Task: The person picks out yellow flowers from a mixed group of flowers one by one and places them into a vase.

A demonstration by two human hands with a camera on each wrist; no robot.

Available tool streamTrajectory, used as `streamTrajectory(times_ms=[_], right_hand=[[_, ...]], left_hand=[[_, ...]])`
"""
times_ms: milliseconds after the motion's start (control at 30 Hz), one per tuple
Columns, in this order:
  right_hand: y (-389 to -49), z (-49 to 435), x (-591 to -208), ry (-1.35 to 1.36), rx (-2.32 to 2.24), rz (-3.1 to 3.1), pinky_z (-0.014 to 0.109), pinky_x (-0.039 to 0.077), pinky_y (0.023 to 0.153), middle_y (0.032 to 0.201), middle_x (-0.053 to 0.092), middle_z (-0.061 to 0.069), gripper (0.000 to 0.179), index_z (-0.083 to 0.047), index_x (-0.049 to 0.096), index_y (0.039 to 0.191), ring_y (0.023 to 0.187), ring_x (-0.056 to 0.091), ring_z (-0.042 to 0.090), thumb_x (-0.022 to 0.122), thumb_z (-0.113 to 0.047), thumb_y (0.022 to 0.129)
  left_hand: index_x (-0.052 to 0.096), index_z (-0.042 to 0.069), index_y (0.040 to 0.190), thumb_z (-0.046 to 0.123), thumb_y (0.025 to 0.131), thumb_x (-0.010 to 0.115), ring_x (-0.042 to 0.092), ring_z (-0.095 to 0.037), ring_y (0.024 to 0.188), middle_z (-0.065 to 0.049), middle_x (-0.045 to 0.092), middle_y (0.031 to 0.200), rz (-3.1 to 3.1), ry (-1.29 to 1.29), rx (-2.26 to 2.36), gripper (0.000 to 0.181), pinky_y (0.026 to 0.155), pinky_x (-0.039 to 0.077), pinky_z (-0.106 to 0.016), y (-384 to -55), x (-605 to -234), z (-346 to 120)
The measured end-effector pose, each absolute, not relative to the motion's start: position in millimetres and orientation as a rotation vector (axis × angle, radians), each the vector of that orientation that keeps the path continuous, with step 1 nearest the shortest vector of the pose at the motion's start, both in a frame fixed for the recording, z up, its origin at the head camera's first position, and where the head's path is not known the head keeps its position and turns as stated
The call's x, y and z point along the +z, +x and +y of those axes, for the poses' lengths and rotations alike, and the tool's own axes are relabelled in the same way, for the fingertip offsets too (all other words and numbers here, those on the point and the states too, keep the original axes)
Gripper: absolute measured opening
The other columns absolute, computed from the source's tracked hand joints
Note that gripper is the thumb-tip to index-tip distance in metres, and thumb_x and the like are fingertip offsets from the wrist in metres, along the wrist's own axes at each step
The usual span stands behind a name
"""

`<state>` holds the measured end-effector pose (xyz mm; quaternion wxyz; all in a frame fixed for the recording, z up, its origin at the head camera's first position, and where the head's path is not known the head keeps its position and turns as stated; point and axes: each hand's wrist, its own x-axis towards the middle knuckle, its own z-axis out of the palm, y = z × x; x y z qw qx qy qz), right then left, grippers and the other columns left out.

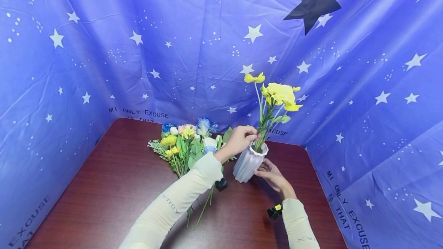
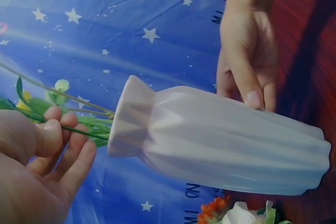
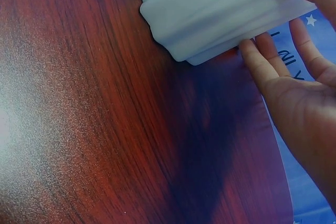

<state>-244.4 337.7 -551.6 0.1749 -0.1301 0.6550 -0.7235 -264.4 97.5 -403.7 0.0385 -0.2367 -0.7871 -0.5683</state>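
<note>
From my remote seat I see the vase [image 1: 247, 164] right of centre, probably slick and breakable, cradled low by the right hand's [image 1: 274, 176] loosely curled fingers, while the left hand [image 1: 242, 140] pinches a stem [image 2: 97, 136], likely light and bendy, best gripped just above the vase.

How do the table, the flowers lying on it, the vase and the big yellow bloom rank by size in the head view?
Largest to smallest:
table
flowers lying together
vase
big yellow bloom
</note>
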Motion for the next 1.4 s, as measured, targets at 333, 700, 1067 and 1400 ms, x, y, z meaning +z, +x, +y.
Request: streamTrajectory(times_ms=[333, 700, 1067, 1400], right_hand=[[-244.8, 337.0, -552.2, -0.402, -2.053, 1.844, 0.023, 0.057, 0.09, 0.112, 0.067, -0.004, 0.044, -0.019, 0.053, 0.12, 0.104, 0.067, 0.007, 0.057, 0.015, 0.091], [-245.6, 338.0, -554.7, -0.411, -2.073, 1.823, 0.023, 0.057, 0.09, 0.111, 0.068, -0.004, 0.045, -0.018, 0.054, 0.12, 0.103, 0.068, 0.007, 0.057, 0.016, 0.091], [-244.5, 338.4, -555.8, -0.345, -2.051, 1.863, 0.024, 0.057, 0.09, 0.111, 0.068, -0.006, 0.044, -0.02, 0.054, 0.119, 0.102, 0.068, 0.006, 0.058, 0.013, 0.092], [-244.0, 338.3, -554.6, -0.308, -2.041, 1.871, 0.026, 0.056, 0.093, 0.11, 0.068, -0.006, 0.043, -0.02, 0.052, 0.118, 0.103, 0.068, 0.006, 0.059, 0.013, 0.092]], left_hand=[[0.078, 0.005, 0.097, 0.004, 0.097, 0.067, 0.071, -0.015, 0.087, -0.008, 0.079, 0.098, -2.468, -0.715, -1.58, 0.011, 0.078, 0.054, -0.019, -262.3, -408.6, 99.1], [0.078, 0.007, 0.092, 0.01, 0.097, 0.068, 0.065, -0.008, 0.076, -0.004, 0.078, 0.09, -2.463, -0.761, -1.491, 0.011, 0.068, 0.049, -0.016, -261.7, -413.8, 96.6], [0.08, 0.007, 0.098, 0.011, 0.096, 0.07, 0.073, -0.013, 0.086, -0.004, 0.08, 0.097, -2.442, -0.726, -1.497, 0.012, 0.074, 0.054, -0.016, -259.2, -415.6, 97.2], [0.077, 0.005, 0.107, 0.007, 0.092, 0.071, 0.076, -0.016, 0.088, -0.007, 0.08, 0.098, -2.434, -0.666, -1.584, 0.017, 0.077, 0.057, -0.014, -259.8, -415.3, 100.0]])
